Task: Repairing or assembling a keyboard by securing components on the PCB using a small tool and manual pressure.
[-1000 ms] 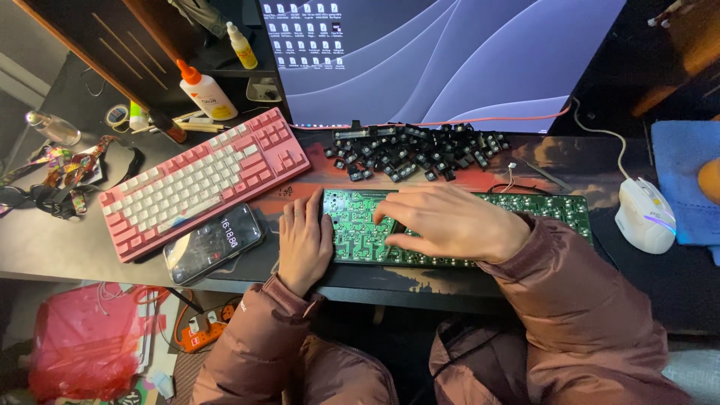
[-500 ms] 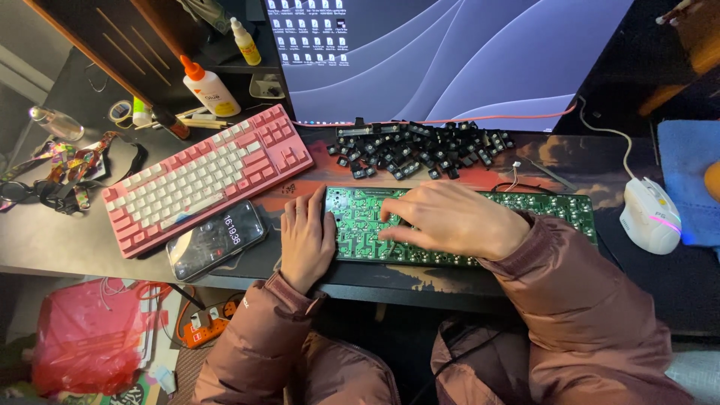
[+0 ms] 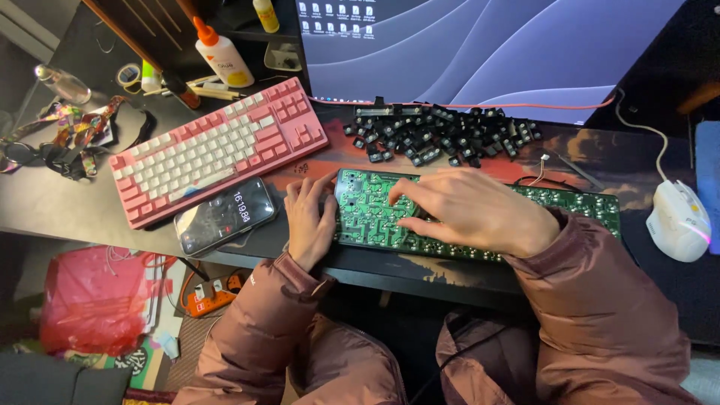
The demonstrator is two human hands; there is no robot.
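Puffy maroon jacket sleeves (image 3: 600,300), bare fingers (image 3: 409,196).

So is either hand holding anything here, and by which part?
The left hand steadies the green circuit board at its left end; the right hand rests fingertips on top, not gripping.

Pink keyboard (image 3: 217,148) far left on desk, phone (image 3: 224,214) just near of it; white mouse (image 3: 679,220) at right; glue bottle (image 3: 223,56) far left; monitor (image 3: 480,52) behind; red bag (image 3: 94,300) on floor, orange power strip (image 3: 214,294) beside it
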